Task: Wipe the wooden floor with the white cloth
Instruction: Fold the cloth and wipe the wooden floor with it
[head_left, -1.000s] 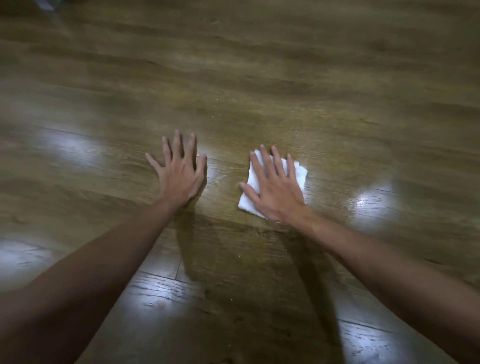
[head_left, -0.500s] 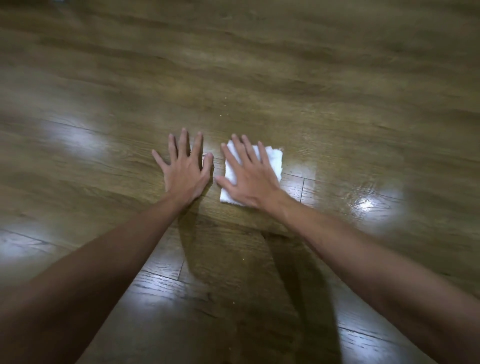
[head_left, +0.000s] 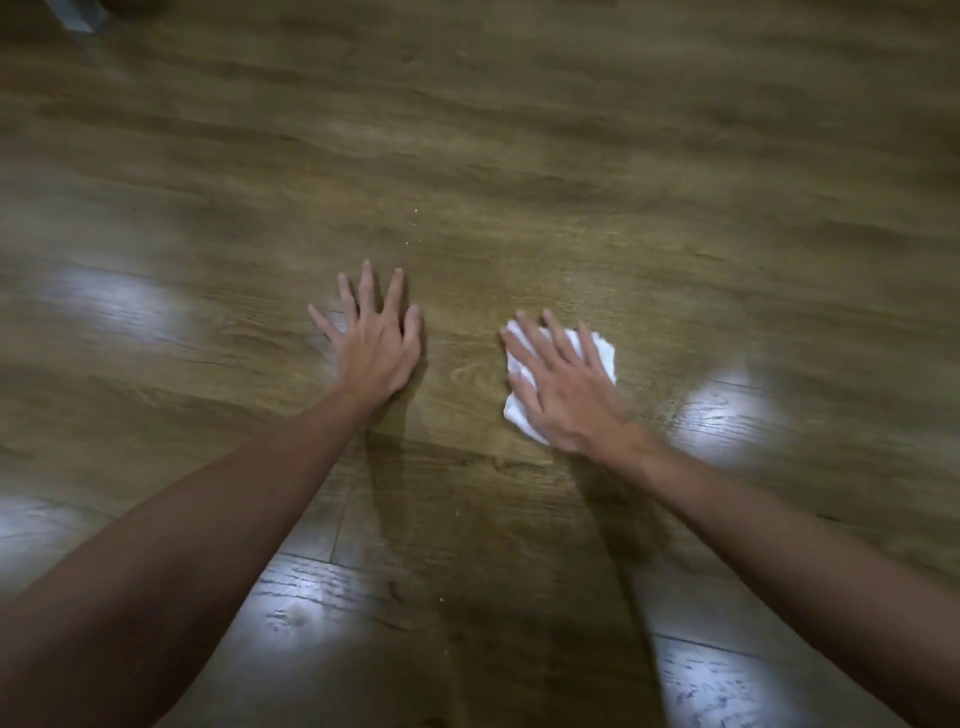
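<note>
Head view: white cloth (head_left: 602, 351) beneath right fingers (head_left: 558, 340).

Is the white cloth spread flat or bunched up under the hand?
Bunched. The white cloth shows crumpled, uneven edges around the flat right hand pressing it to the floor.

The brown wooden plank floor (head_left: 519, 156) showed a wavy, darker grain running across it, with thin dark seams between boards. Pale, bluish-white glare patches sat on its glossy surface. The crumpled white cloth (head_left: 602, 348) was plain, no print at all. A few tiny pale specks dotted the brown boards beyond it.
</note>
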